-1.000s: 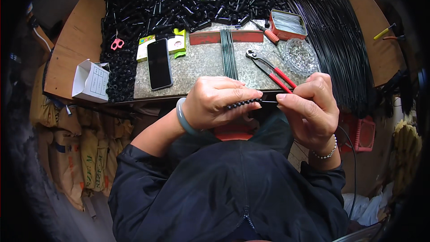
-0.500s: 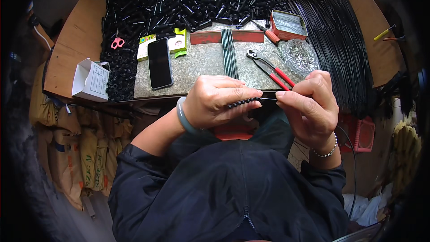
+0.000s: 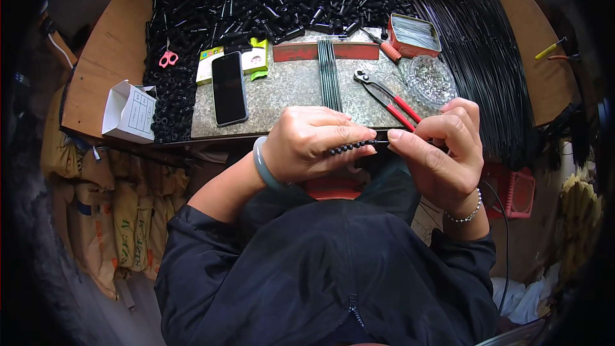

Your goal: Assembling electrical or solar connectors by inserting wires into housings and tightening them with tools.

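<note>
**Black beadlike row (image 3: 353,148) in the left hand (image 3: 317,134), thin dark piece (image 3: 383,143) at the right hand (image 3: 442,147)**

At our far left, tan sacks (image 3: 96,237) stand below the curved wooden table (image 3: 96,70). On its left side we see an open white carton (image 3: 133,114), and beside it small black rings (image 3: 172,112) in a heap, with pink-handled scissors (image 3: 168,59) lying above them. Next comes a dark-screened phone (image 3: 229,90), tilted slightly and partly over a yellow-green packet (image 3: 257,59). Behind these, a broad pile of black tubular parts (image 3: 256,0) spreads along the back.

Near the middle, our left hand is closed, fingers flat together over the thumb, holding the black beadlike row in front of the metal plate's (image 3: 282,99) near edge. A pale bangle (image 3: 266,166) circles that wrist. Beyond the hand, a bundle of thin rods (image 3: 328,77) lies across a red bar (image 3: 295,53) on the plate.

The thin dark piece bridges the small gap to our right hand, whose thumb and forefinger make a narrow pinch on it; a beaded bracelet (image 3: 466,210) sits on this wrist. Just beyond lie red-handled pliers (image 3: 398,106), a red-gripped tool (image 3: 389,51), a red tin (image 3: 410,52) of thin pins and a clear dish (image 3: 413,90) of small bits.

Farther right, long black rods (image 3: 490,64) lie massed together; at the edge is a yellow-handled tool (image 3: 549,49).
</note>
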The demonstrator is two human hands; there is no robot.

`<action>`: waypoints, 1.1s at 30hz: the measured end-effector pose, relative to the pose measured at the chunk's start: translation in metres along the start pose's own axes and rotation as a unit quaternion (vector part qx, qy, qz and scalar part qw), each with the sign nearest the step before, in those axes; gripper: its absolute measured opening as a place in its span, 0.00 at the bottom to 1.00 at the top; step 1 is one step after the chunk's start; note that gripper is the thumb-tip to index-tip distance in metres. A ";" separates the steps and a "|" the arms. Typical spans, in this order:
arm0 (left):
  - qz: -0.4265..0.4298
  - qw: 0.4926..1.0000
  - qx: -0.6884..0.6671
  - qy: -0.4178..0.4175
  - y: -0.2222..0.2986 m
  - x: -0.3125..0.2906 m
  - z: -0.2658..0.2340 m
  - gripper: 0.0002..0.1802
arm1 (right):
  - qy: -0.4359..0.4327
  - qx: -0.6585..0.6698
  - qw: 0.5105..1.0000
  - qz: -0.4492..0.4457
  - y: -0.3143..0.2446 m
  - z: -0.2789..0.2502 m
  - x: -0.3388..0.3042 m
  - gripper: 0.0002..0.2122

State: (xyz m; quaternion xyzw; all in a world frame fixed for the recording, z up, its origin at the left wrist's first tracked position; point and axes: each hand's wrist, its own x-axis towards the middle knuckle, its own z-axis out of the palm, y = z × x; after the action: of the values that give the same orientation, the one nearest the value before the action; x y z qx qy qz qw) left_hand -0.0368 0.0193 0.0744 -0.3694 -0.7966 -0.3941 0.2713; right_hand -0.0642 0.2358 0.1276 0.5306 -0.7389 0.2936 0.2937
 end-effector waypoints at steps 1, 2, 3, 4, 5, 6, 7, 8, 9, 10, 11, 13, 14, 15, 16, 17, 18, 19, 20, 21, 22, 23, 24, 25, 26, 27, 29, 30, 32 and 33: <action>0.000 1.000 0.000 0.000 0.000 0.000 0.000 0.10 | 0.003 0.002 1.000 -0.004 0.000 0.000 0.001 0.12; 0.002 1.000 -0.004 0.000 0.001 0.000 0.001 0.11 | 0.002 0.002 1.000 -0.005 0.000 0.002 0.000 0.12; 0.005 1.000 -0.009 -0.002 0.001 0.000 0.002 0.11 | -0.004 0.073 0.996 0.042 0.000 0.004 0.000 0.12; 0.005 1.000 -0.010 -0.001 0.001 0.001 0.002 0.11 | -0.011 0.143 0.986 0.089 -0.001 0.005 -0.001 0.12; 0.008 1.000 -0.009 -0.003 0.001 0.001 0.002 0.11 | -0.015 0.109 0.993 0.044 0.003 0.003 0.001 0.12; 0.010 1.000 -0.007 -0.005 0.002 0.002 0.001 0.11 | -0.016 0.110 0.993 0.044 0.004 0.000 0.003 0.12; 0.009 1.000 -0.007 -0.004 0.002 0.002 0.000 0.11 | -0.018 0.052 0.998 -0.002 0.004 -0.003 0.005 0.12; 0.010 1.000 0.002 -0.009 0.003 0.002 -0.001 0.11 | -0.020 -0.006 0.999 -0.047 0.005 -0.003 0.006 0.12; 0.012 1.000 0.010 -0.014 0.003 0.003 -0.001 0.11 | 0.016 -0.030 0.995 -0.091 0.009 0.002 0.006 0.15; 0.013 1.000 0.010 -0.014 0.003 0.003 -0.001 0.11 | 0.016 -0.030 0.995 -0.092 0.009 0.005 0.006 0.15; 0.012 1.000 0.010 -0.015 0.003 0.003 -0.001 0.11 | 0.023 -0.011 0.996 -0.088 0.009 0.007 0.006 0.15; 0.010 1.000 0.011 -0.016 0.002 0.002 -0.002 0.11 | 0.029 0.011 0.996 -0.086 0.010 0.008 0.007 0.16; 0.015 1.000 0.013 -0.015 0.003 0.002 -0.001 0.12 | 0.003 0.036 0.996 -0.077 0.013 0.005 0.007 0.15; 0.020 1.000 0.014 -0.015 0.003 0.002 -0.001 0.12 | -0.022 0.061 0.996 -0.067 0.014 0.004 0.008 0.15; 0.020 1.000 0.014 -0.015 0.002 0.002 -0.002 0.12 | -0.022 0.061 0.996 -0.068 0.011 0.004 0.009 0.15; 0.019 0.999 0.018 -0.031 0.002 0.003 -0.003 0.13 | -0.018 0.052 0.997 -0.059 0.006 0.005 0.010 0.13; 0.018 0.998 0.022 -0.047 0.003 0.003 -0.004 0.13 | -0.013 0.043 0.998 -0.050 0.003 0.006 0.011 0.11; 0.019 0.999 0.022 -0.046 0.004 0.004 -0.005 0.13 | -0.013 0.042 0.998 -0.051 0.003 0.006 0.011 0.11; 0.015 0.998 0.013 -0.058 0.004 0.004 -0.006 0.14 | -0.025 0.049 0.996 -0.065 0.003 0.006 0.012 0.11; 0.011 0.998 0.006 -0.069 0.004 0.004 -0.007 0.14 | -0.036 0.056 0.994 -0.081 0.004 0.006 0.012 0.11; 0.010 0.998 0.006 -0.069 0.003 0.004 -0.006 0.14 | -0.037 0.057 0.994 -0.082 0.005 0.007 0.014 0.11; 0.030 0.998 0.015 -0.050 0.001 0.004 -0.004 0.16 | -0.029 0.062 0.994 -0.089 0.006 0.007 0.015 0.11; 0.050 0.998 0.022 -0.031 -0.001 0.004 -0.003 0.18 | -0.021 0.068 0.993 -0.096 0.006 0.008 0.017 0.12; 0.049 0.998 0.023 -0.030 -0.001 0.003 -0.003 0.18 | -0.022 0.069 0.993 -0.097 0.006 0.008 0.017 0.12; 0.051 0.998 0.025 -0.037 -0.002 0.002 -0.003 0.19 | -0.026 0.092 0.992 -0.088 0.006 0.008 0.018 0.12; 0.053 0.997 0.027 -0.044 -0.002 0.002 -0.003 0.20 | -0.030 0.112 0.990 -0.079 0.006 0.007 0.018 0.12; 0.054 0.997 0.029 -0.040 -0.001 0.004 -0.003 0.18 | -0.033 0.127 0.989 -0.071 0.007 0.008 0.019 0.13; 0.055 0.997 0.032 -0.035 0.000 0.004 -0.004 0.17 | -0.036 0.142 0.987 -0.064 0.007 0.009 0.019 0.13; 0.055 0.997 0.031 -0.037 -0.002 0.005 -0.004 0.15 | -0.043 0.163 0.985 -0.043 0.003 0.011 0.019 0.14; 0.053 0.997 0.030 -0.039 -0.003 0.004 -0.003 0.14 | -0.049 0.185 0.981 -0.022 0.000 0.012 0.018 0.14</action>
State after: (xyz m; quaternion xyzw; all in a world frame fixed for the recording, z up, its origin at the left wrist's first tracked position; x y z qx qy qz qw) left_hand -0.0408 0.0171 0.0779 -0.4182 -0.7970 -0.3407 0.2718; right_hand -0.0705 0.2156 0.1331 0.6056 -0.6736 0.3921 0.1603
